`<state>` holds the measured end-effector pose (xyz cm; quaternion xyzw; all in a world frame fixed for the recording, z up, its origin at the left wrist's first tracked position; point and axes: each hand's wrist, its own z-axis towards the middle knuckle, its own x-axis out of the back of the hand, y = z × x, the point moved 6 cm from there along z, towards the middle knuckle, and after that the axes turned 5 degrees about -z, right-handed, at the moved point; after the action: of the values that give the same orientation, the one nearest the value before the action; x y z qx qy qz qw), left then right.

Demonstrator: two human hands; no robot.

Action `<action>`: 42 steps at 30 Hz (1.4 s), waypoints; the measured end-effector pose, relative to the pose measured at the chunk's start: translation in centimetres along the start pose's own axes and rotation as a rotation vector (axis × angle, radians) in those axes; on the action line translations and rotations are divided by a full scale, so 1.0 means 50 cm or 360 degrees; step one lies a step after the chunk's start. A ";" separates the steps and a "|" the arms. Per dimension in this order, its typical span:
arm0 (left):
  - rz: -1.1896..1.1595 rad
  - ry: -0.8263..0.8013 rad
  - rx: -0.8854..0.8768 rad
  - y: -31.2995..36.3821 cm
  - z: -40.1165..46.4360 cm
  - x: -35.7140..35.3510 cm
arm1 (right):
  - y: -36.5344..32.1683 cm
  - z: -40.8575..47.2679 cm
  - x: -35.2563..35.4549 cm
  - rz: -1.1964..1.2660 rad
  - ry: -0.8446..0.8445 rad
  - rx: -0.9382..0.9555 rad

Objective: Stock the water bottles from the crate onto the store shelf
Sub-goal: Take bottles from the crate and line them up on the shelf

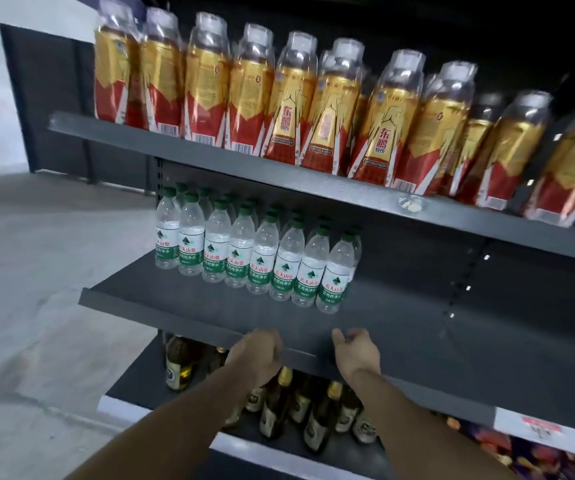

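Nearest: two bare forearms reach in from the bottom edge toward the middle shelf (230,317), a dark grey metal board with a raised front lip. Below it, a lower shelf (133,386) carries dark glass bottles (275,410) with gold foil necks, partly hidden behind the arms. Bright packaging (539,455) shows at bottom right, blurred.

Left hand (256,353): fingers curled over the front lip of the middle shelf, gripping the edge, knuckles up. Right hand (355,351): at the same lip, a little to the right, thumb raised and apart from the palm; its fingers are hidden behind the hand, so whether it grips the lip or only rests there cannot be told. Neither hand carries a bottle.

Further back: water bottles (262,258), clear with green caps and green-and-white labels, stand upright in rows on the left rear part of the middle shelf. The right part of that board is bare.

Above: upper shelf (210,147) packed with red-and-gold drink bottles (279,98) with clear overcaps.

Far left: pale concrete floor (36,271), white wall (19,15), dark panel (47,98) against it
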<state>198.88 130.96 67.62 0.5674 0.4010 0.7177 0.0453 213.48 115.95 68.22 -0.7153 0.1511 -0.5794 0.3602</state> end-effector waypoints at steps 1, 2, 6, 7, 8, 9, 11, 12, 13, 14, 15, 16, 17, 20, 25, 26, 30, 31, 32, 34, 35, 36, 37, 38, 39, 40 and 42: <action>0.0031 -0.0039 0.0000 0.005 -0.018 0.007 | -0.007 -0.025 0.003 0.0009 0.0002 0.0017; 0.0058 -0.0070 0.0001 0.010 -0.035 0.014 | -0.014 -0.049 0.005 0.0024 0.0002 0.0036; 0.0170 -0.0082 -0.0025 0.036 -0.096 0.040 | -0.031 -0.128 0.013 0.0036 0.0006 0.0094; 0.0170 -0.0079 -0.0027 0.040 -0.109 0.042 | -0.031 -0.146 0.013 0.0036 -0.0002 0.0106; 0.0165 -0.0077 -0.0018 0.041 -0.123 0.041 | -0.027 -0.164 0.014 0.0029 -0.0013 0.0117; 0.0159 -0.0079 0.0001 0.043 -0.136 0.040 | -0.022 -0.183 0.014 0.0018 -0.0022 0.0129; 0.0158 -0.0107 0.0020 0.045 -0.164 0.030 | -0.005 -0.218 0.017 0.0008 -0.0040 0.0150; 0.0162 -0.0129 0.0021 0.049 -0.180 0.023 | 0.007 -0.235 0.019 0.0009 -0.0047 0.0160; 0.0168 -0.0152 0.0032 0.053 -0.198 0.016 | 0.020 -0.252 0.022 0.0009 -0.0052 0.0169; 0.0175 -0.0168 0.0051 0.057 -0.217 0.008 | 0.035 -0.270 0.026 0.0009 -0.0059 0.0178; 0.0180 -0.0174 0.0072 0.061 -0.237 -0.001 | 0.050 -0.288 0.030 0.0012 -0.0071 0.0183; 0.0185 -0.0171 0.0085 0.065 -0.258 -0.010 | 0.067 -0.307 0.034 0.0012 -0.0082 0.0183; 0.0193 -0.0165 0.0087 0.071 -0.281 -0.019 | 0.083 -0.324 0.039 0.0004 -0.0087 0.0181; 0.0278 -0.0138 0.0052 0.087 -0.352 -0.043 | 0.127 -0.372 0.055 -0.0028 -0.0076 0.0147; 0.0360 -0.0091 0.0059 0.087 -0.439 -0.049 | 0.161 -0.444 0.050 0.0028 -0.0087 0.0114; 0.0348 -0.0084 0.0068 0.086 -0.446 -0.048 | 0.163 -0.455 0.047 0.0030 -0.0093 0.0120; 0.0310 -0.0109 0.0058 0.081 -0.453 -0.051 | 0.167 -0.469 0.033 0.0014 -0.0096 0.0110; 0.0302 -0.0125 0.0044 0.077 -0.451 -0.056 | 0.168 -0.467 0.028 0.0011 -0.0094 0.0094; 0.0292 -0.0141 0.0031 0.071 -0.451 -0.063 | 0.171 -0.464 0.021 0.0004 -0.0096 0.0073; 0.0271 -0.0172 0.0031 0.050 -0.450 -0.081 | 0.177 -0.459 -0.002 -0.0010 -0.0117 0.0024; 0.0258 -0.0185 0.0037 0.036 -0.449 -0.090 | 0.181 -0.456 -0.018 0.0007 -0.0132 -0.0007; 0.0244 -0.0195 0.0043 0.021 -0.448 -0.100 | 0.186 -0.453 -0.036 0.0026 -0.0145 -0.0037; 0.0226 -0.0202 0.0052 0.003 -0.444 -0.110 | 0.189 -0.449 -0.057 0.0028 -0.0157 -0.0055; 0.0206 -0.0212 0.0062 -0.015 -0.439 -0.120 | 0.193 -0.445 -0.080 0.0013 -0.0172 -0.0066; 0.0185 -0.0225 0.0070 -0.032 -0.433 -0.129 | 0.196 -0.441 -0.104 -0.0003 -0.0188 -0.0078; 0.0169 -0.0240 0.0077 -0.048 -0.425 -0.136 | 0.199 -0.439 -0.126 -0.0012 -0.0207 -0.0094; 0.0165 -0.0289 0.0077 -0.079 -0.406 -0.152 | 0.206 -0.435 -0.168 -0.0001 -0.0256 -0.0152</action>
<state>182.75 119.02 58.55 0.6512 0.3826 0.6547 0.0304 192.80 106.70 56.55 -0.7760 0.1490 -0.5123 0.3364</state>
